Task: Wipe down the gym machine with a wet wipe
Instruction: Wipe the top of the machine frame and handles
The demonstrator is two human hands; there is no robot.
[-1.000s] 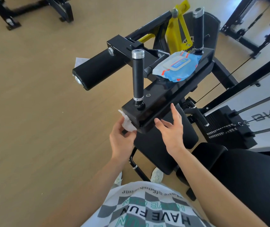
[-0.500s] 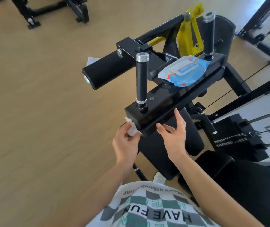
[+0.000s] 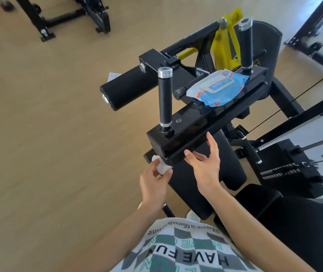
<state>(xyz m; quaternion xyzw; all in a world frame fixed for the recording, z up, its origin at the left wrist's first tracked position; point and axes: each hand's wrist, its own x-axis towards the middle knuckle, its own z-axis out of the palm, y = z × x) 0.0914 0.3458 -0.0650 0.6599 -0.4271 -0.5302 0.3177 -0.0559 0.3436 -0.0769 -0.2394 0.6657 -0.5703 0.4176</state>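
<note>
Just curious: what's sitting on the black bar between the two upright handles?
In the head view, a blue wet-wipe pack lies on the bar between the near handle and the far handle, closer to the far one.

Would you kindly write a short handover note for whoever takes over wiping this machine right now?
Left hand: grips the bunched wet wipe, pressed at the lower near-end corner of the black crossbar.
Right hand: open, fingers spread at the bar's near side; holds nothing.
Wipe pack: lies on top of the bar, beside the far upright handle.
Done: the bar's near end is being wiped; which other surfaces were covered cannot be told.
Left, likely: bar top, near upright handle, far handle, roller pad.
</note>
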